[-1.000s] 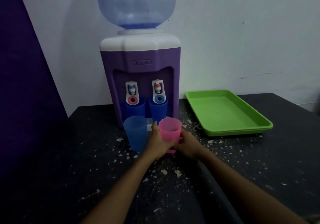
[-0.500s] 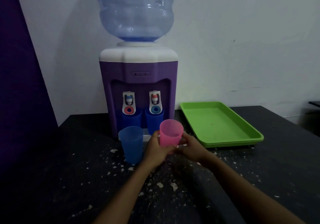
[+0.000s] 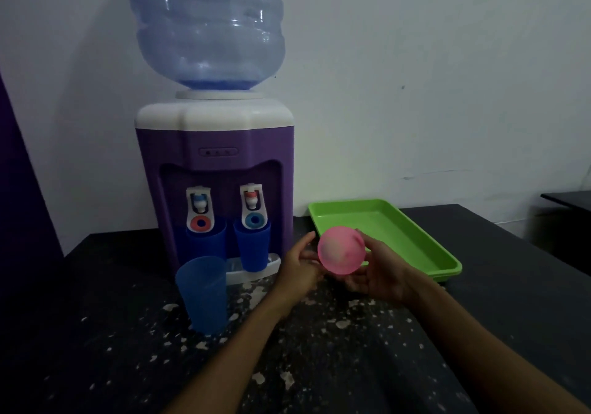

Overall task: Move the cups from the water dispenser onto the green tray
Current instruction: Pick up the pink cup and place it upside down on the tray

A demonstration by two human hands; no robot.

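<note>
A pink cup (image 3: 341,250) is tipped on its side with a round end facing me, held in my right hand (image 3: 380,273) just in front of the green tray's (image 3: 444,268) near-left corner. My left hand (image 3: 299,266) is beside the cup's left edge with fingers spread, barely touching it. Two dark blue cups (image 3: 206,241) (image 3: 252,247) stand under the taps of the purple water dispenser (image 3: 214,145). A lighter blue cup (image 3: 202,292) stands upright on the table in front of the dispenser's left side.
A large water bottle (image 3: 208,26) sits on top of the dispenser. The black table (image 3: 319,365) is speckled with pale flakes. A white wall runs behind, a dark purple panel (image 3: 19,221) stands at the left, and another dark table edge (image 3: 569,199) shows at far right.
The pink cup has been lifted, moved right toward the tray and tipped on its side. My left hand has loosened from it. My view has risen and come closer.
</note>
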